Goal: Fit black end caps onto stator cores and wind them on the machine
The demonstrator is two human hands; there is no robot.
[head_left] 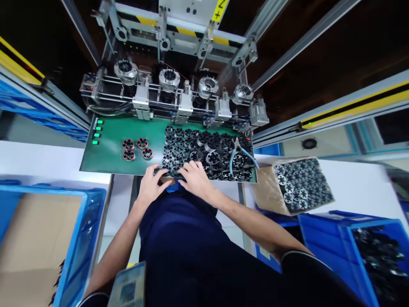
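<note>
At the front edge of the green board (105, 157), my left hand (151, 186) has its thumb and index finger apart, fingertips beside the nearest black stator cores (177, 149). No part shows between them. My right hand (196, 181) rests palm down over the front of the same cores, its fingers spread and slightly bent, with the thumb apart below. Whatever lies under its fingertips is hidden. Left of the cores sit several stators wound with reddish copper wire (128, 155). A pair of cutting pliers (235, 149) with light blue handles lies on top of the black parts at the right.
Behind the board stands a winding machine with several metal holders (168, 79). Green-lit buttons (98, 128) line the board's left side. A cardboard box of cores (270, 187) stands at right, above a blue crate (326, 238). Another blue crate (84, 230) is at left.
</note>
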